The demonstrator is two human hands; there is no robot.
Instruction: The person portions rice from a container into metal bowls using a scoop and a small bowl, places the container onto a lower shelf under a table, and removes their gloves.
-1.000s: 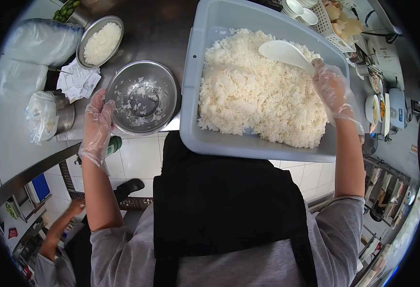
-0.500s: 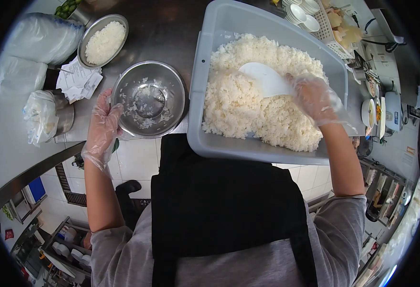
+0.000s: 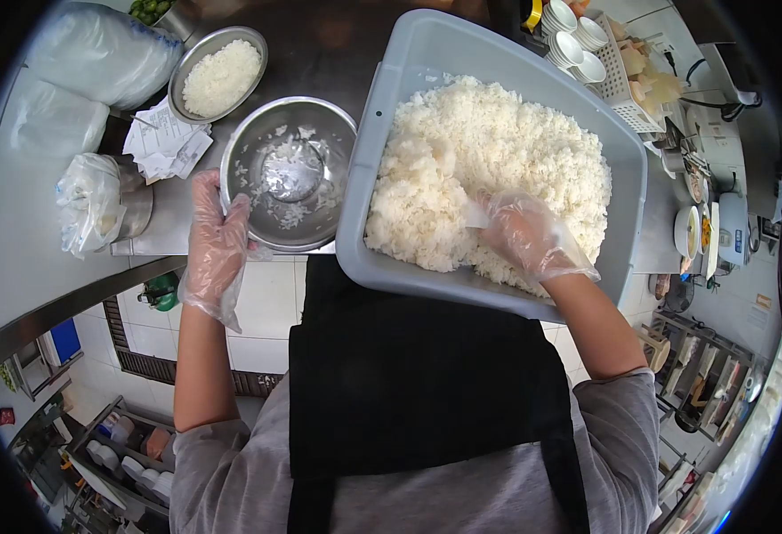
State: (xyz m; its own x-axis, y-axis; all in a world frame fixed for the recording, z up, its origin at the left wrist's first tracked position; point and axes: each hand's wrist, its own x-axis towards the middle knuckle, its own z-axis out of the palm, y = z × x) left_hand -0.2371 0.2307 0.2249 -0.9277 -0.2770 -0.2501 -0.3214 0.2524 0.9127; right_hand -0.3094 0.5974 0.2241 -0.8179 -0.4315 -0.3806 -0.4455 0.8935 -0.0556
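Both my hands wear clear plastic gloves. My left hand (image 3: pixel 216 233) grips the left rim of a metal bowl (image 3: pixel 338 142), which has grains of rice stuck inside. To the right stands a grey plastic tub (image 3: pixel 366 178) heaped with cooked white rice (image 3: pixel 533 133). My right hand (image 3: pixel 524 233) is low over the rice, closed on a white rice scoop (image 3: pixel 476 214). Most of the scoop's blade is buried in the rice, and only a small part shows by my fingers.
Behind the metal bowl sits an oval bowl of rice (image 3: pixel 222 78), beside paper slips (image 3: pixel 167 141). Plastic bags (image 3: pixel 97 58) lie at the left. Stacked white cups (image 3: pixel 567 44) and a white basket (image 3: pixel 624 84) stand at the back right.
My right hand has moved left and toward me, driving the scoop from atop the rice down into it. The metal bowl has shifted slightly away from me, my left hand still on it.
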